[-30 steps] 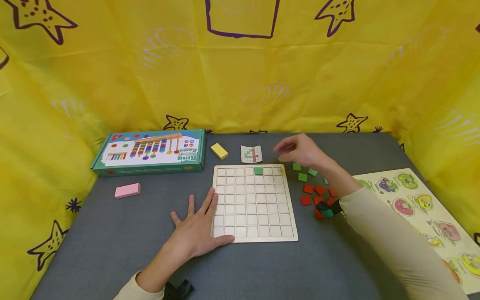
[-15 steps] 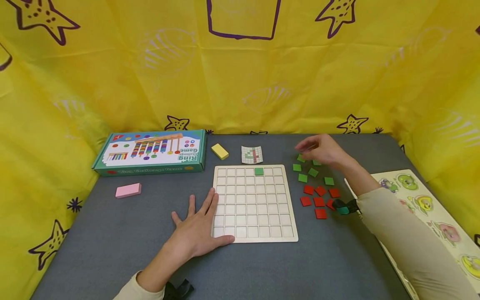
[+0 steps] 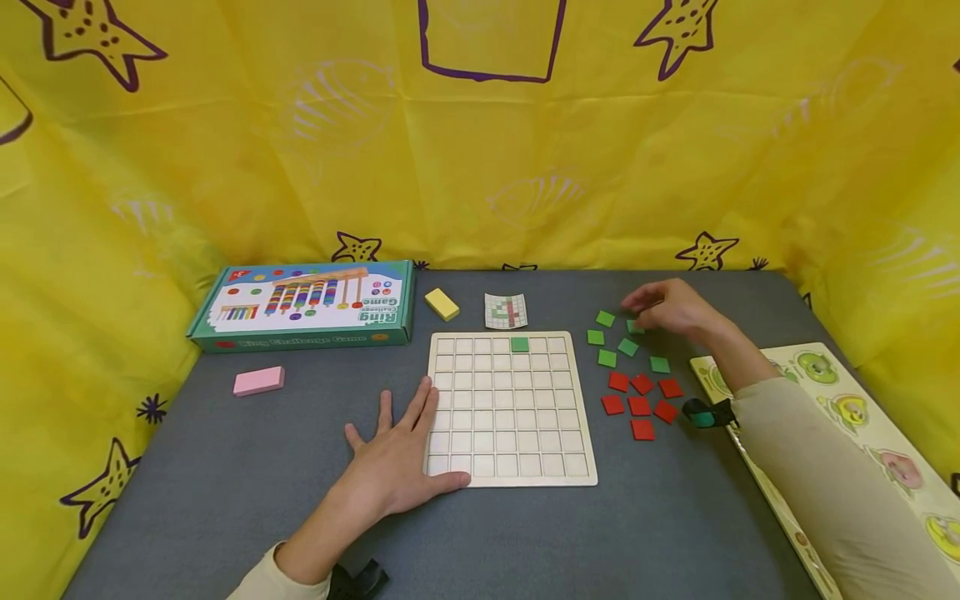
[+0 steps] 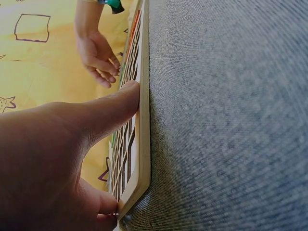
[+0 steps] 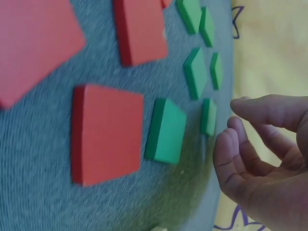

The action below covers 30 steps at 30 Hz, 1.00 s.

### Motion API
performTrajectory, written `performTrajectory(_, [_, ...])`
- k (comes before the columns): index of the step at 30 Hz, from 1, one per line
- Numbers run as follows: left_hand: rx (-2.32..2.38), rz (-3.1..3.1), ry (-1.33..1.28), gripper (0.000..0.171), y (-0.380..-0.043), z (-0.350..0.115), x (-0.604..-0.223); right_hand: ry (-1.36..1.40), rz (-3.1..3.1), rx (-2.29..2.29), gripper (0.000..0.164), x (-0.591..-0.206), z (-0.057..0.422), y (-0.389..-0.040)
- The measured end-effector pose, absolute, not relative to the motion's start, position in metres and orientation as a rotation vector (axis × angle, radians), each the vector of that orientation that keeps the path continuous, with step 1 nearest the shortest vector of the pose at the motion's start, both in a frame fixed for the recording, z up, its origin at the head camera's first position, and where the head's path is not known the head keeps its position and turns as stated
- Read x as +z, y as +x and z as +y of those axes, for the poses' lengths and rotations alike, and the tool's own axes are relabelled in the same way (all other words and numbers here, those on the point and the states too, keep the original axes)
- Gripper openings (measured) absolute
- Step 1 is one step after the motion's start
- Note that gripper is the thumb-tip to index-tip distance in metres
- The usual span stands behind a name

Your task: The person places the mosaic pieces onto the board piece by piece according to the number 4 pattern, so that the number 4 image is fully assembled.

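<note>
A pale wooden grid board [image 3: 504, 410] lies flat on the grey table, with one green tile in its top row. My left hand [image 3: 390, 471] is spread at its lower left corner, thumb on the front edge and fingertips along the left edge. My right hand [image 3: 670, 307] hovers at the far side of the loose green tiles [image 3: 607, 358], its fingertips near the green tile [image 3: 634, 327] farthest right at the back. In the right wrist view, a gap shows between thumb and fingers, with nothing held. Several red tiles [image 3: 639, 406] lie closer to me.
A small printed grid card [image 3: 506, 312] lies behind the board, beside a yellow block [image 3: 442, 304]. A Ring Game box [image 3: 300, 304] and a pink block [image 3: 258, 381] are at the left. A fruit picture board [image 3: 840, 408] lies at the right, partly under my right forearm.
My right hand has moved right, from near the board's far right corner to over the loose green tiles. My left hand stays on the board's edge.
</note>
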State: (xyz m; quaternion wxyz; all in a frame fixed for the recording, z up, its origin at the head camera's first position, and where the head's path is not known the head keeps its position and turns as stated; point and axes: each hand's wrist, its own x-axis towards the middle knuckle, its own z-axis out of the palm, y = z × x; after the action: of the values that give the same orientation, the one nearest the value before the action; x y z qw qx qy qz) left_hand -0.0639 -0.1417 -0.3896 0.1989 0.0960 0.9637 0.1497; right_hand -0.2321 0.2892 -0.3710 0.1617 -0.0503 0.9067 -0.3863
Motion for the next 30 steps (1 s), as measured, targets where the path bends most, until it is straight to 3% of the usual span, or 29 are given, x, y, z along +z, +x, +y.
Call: performTrajectory(30, [0.405, 2.696, 0.271, 0.124, -0.064, -0.141, -0.389, -0.197, 2.669, -0.939, 0.037, -0.384, 0.3, -0.232])
